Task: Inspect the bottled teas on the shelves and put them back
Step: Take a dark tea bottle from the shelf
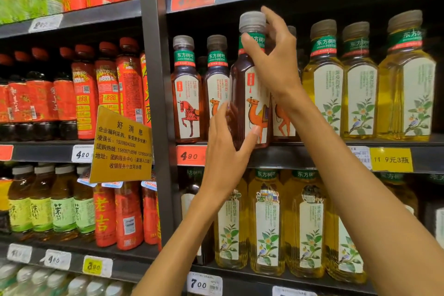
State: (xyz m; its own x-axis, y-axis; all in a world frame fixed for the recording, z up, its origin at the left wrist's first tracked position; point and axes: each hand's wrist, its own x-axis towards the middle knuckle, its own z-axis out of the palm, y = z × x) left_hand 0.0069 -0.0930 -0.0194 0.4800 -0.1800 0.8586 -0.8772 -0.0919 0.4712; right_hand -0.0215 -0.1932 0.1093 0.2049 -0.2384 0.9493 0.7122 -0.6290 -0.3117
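Observation:
A dark tea bottle (242,94) with a grey cap, green neck band and a camel on its label is at the front edge of the middle shelf (300,155), raised slightly above its neighbours. My right hand (274,60) grips it at the neck and shoulder, thumb on the green band. My left hand (228,142) holds its lower part, thumb across the label's bottom. Behind the right wrist stands another camel-label bottle (283,120), partly hidden.
Two dark tea bottles, a horse-label bottle (187,94) and a camel-label bottle (216,84), stand left of the held one. Yellow tea bottles (360,84) fill the right side and the shelf below. A dark upright post (157,103) divides off red bottles (105,89). A gold notice sign (122,146) hangs left.

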